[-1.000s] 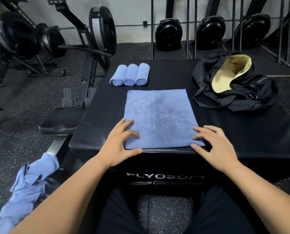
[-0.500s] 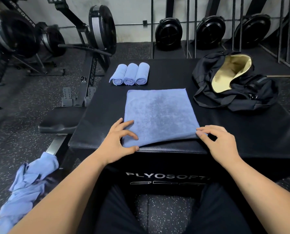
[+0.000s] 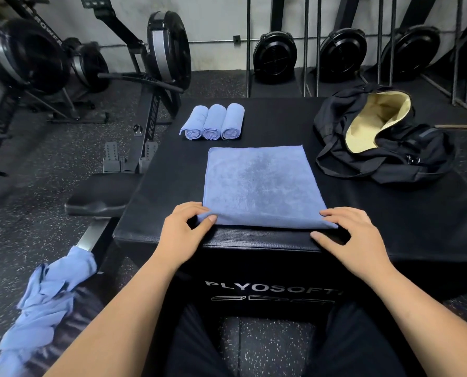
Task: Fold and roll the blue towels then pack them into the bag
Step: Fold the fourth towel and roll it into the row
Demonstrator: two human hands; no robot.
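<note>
Flat blue towel (image 3: 259, 186) on tabletop (image 3: 164, 175), left hand (image 3: 182, 235) fingers pinching its 7 o'clock corner, right hand (image 3: 356, 240) fingers curled over its 5 o'clock corner, three rolled towels (image 3: 213, 122) at 11 o'clock, bag (image 3: 387, 161) at 2 o'clock

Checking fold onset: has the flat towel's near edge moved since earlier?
Yes: near edge of the flat towel pulled back from the front edge of the box, toward the rolled towels.
</note>
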